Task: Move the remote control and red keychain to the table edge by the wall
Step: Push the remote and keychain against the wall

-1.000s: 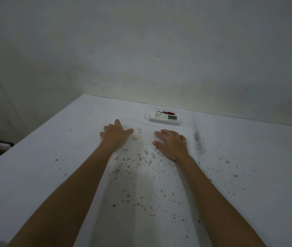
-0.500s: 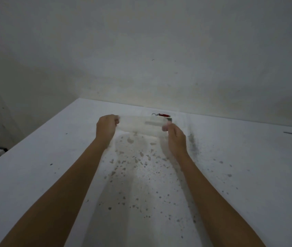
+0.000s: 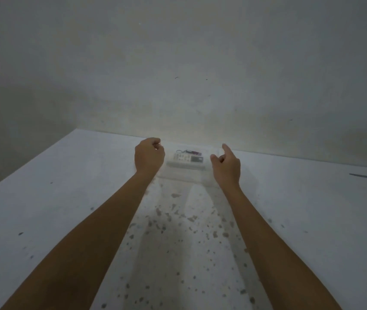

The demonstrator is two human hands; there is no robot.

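Both hands have lifted off the table since the earlier frames and now flank a clear tray that has travelled toward the wall. Left hand is curled into a loose fist at the tray's left end; right hand sits at the right end with forefinger extended and the other fingers folded. Whether either hand is pinching the tray's rim I cannot tell: the plastic is nearly invisible and the frame is soft.

Remote control lies flat inside the tray, close to the far edge of the table where it meets the wall. Red keychain lies just behind it, on the wall side, nearly touching.

Progress, as a judgement: the move looks almost finished. Both things are already by the wall edge. What seems left is a last nudge, if any, then letting go.

Orientation: the remote's long axis runs left to right, parallel to the wall, dark display end to the right, button end to the left. Keychain lies along the same line, ring end to the left.
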